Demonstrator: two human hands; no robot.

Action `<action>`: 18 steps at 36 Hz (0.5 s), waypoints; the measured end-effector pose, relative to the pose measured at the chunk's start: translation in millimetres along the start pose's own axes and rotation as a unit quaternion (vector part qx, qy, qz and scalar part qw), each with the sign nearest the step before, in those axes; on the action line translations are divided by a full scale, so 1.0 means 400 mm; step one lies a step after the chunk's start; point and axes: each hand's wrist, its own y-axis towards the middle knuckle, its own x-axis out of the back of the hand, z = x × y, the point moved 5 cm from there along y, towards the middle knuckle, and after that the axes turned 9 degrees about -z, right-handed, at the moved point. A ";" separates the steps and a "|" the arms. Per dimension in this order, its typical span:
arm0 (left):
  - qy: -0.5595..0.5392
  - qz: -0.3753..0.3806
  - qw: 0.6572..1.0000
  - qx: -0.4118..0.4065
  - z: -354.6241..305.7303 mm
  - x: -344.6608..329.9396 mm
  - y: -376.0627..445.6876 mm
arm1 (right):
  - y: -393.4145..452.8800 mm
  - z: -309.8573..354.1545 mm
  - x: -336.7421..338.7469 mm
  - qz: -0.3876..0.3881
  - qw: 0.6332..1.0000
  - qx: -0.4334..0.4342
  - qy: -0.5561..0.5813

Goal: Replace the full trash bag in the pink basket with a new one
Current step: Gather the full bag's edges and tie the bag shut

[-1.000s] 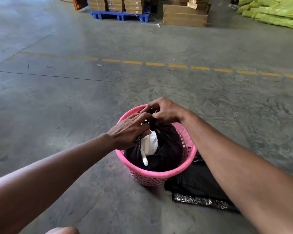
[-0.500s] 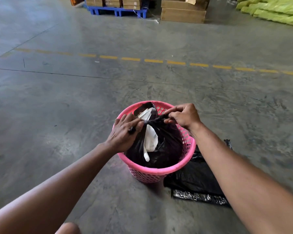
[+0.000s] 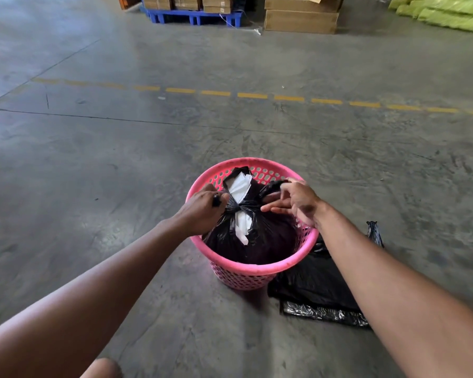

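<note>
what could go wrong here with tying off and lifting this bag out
The white paper pokes out above the knot, so the full black bag may not be sealed and could spill when lifted. The left hand grips one tail while the right hand looks loose, so the knot may slip. The pink basket might lift too.

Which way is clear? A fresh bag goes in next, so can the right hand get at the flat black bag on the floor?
Probably yes. The flat black bag lies open on the floor beside the pink basket, under the right forearm, nothing on it. The right hand must first leave the full bag.
</note>
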 end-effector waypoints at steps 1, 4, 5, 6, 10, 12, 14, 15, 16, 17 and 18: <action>-0.028 0.003 0.999 0.022 0.003 0.001 0.003 | 0.001 -0.001 -0.011 0.009 0.999 0.015 -0.031; -0.079 0.010 0.995 0.062 0.013 0.003 0.005 | 0.030 -0.005 -0.038 0.004 0.987 0.077 -0.143; -0.071 0.007 0.996 0.057 0.014 0.005 0.005 | 0.039 -0.001 -0.046 -0.005 0.979 0.094 -0.182; -0.063 0.000 0.997 0.050 0.017 0.007 0.006 | 0.044 0.001 -0.053 -0.022 0.971 0.106 -0.215; -0.171 0.019 0.984 0.051 0.030 -0.007 0.000 | 0.072 0.002 -0.051 -0.114 0.958 0.088 -0.246; -0.238 0.016 0.969 0.063 0.024 -0.017 -0.005 | 0.064 0.010 -0.067 -0.092 0.985 0.078 -0.120; -0.287 -0.007 0.954 0.093 0.015 -0.026 -0.008 | 0.051 0.017 -0.089 -0.045 0.997 0.055 0.040; -0.322 -0.010 0.939 0.121 0.008 -0.033 -0.011 | 0.044 0.018 -0.096 -0.027 0.994 0.042 0.100; -0.364 -0.003 0.919 0.150 0.003 -0.043 -0.014 | 0.039 0.019 -0.102 -0.016 0.988 0.028 0.150; -0.406 0.006 0.897 0.173 -0.005 -0.052 -0.016 | 0.040 0.017 -0.103 -0.013 0.983 0.018 0.180; -0.441 0.008 0.877 0.188 -0.010 -0.059 -0.018 | 0.039 0.016 -0.103 -0.012 0.980 0.008 0.197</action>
